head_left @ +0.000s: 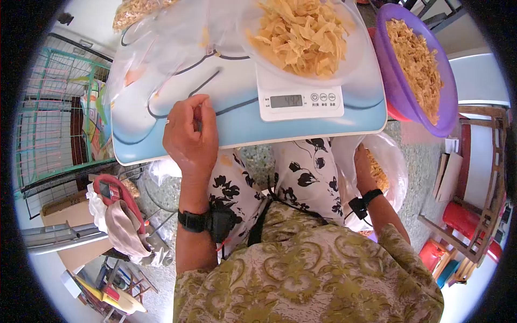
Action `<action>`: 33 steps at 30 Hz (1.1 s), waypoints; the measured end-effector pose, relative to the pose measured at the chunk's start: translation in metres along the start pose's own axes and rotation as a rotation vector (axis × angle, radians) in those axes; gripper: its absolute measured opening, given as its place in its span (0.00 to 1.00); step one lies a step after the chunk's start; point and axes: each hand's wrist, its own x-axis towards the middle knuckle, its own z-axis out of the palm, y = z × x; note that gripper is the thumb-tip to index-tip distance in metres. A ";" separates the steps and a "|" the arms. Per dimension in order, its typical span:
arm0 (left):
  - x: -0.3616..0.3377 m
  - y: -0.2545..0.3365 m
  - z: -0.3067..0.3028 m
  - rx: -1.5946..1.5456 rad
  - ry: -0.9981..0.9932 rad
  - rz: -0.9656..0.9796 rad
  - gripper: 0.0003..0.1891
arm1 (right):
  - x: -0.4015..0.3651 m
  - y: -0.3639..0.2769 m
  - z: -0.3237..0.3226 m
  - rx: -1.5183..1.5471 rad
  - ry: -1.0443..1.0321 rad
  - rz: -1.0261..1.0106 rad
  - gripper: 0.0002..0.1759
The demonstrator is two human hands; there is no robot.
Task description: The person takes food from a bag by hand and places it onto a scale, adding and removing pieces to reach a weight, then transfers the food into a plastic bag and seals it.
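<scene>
My left hand rests at the front edge of the blue-and-white table, its fingers curled together with nothing visible in them. My right hand reaches down beside my right leg into a clear plastic bag of orange-brown snack pieces; its fingertips are hidden. On the table, a white digital scale carries a translucent bowl heaped with yellow chips. The scale's display is lit, its digits hard to read.
A purple basin of shredded snack pieces stands right of the table. Clear plastic bags lie on the table's left side. A green wire cage and a cloth-draped bag are at left. Red stools sit at right.
</scene>
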 end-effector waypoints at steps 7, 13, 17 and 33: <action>0.000 0.002 0.002 0.021 0.006 0.004 0.03 | -0.074 0.041 0.069 1.738 -0.210 0.245 0.28; -0.001 0.002 -0.002 0.017 -0.005 -0.015 0.03 | -0.043 0.018 0.041 1.008 -0.178 0.137 0.27; 0.000 -0.002 0.000 0.019 0.008 0.016 0.05 | -0.020 -0.002 -0.104 0.278 -0.586 0.047 0.27; -0.001 -0.001 -0.002 -0.018 -0.016 0.005 0.05 | -0.050 0.042 -0.015 1.561 -0.077 0.251 0.30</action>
